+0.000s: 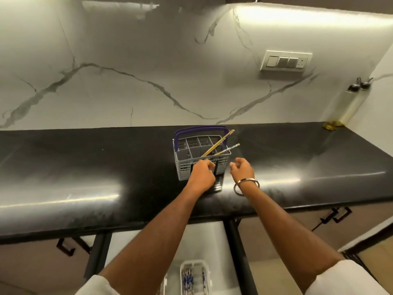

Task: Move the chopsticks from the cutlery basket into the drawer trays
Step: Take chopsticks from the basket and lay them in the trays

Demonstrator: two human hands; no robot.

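A grey cutlery basket (pixel 182 165) with a purple handle stands on the black counter. Wooden chopsticks (pixel 219 142) and a pair with patterned blue-white tops (pixel 230 147) lean out of it toward the right. My left hand (pixel 202 172) is closed against the basket's front rim, at the lower ends of the chopsticks; whether it grips them is hidden by the fingers. My right hand (pixel 242 168), with a metal bangle on the wrist, hovers just right of the basket with fingers curled and nothing in it. Below the counter the open drawer holds a white tray (pixel 207 271) with several patterned chopsticks.
The black counter (pixel 85 177) runs the width of the view under a marble wall. An oil bottle (pixel 344 107) stands at the far right corner. A switch plate (pixel 285 60) is on the wall. Cabinet handles (pixel 331 216) sit below the counter edge.
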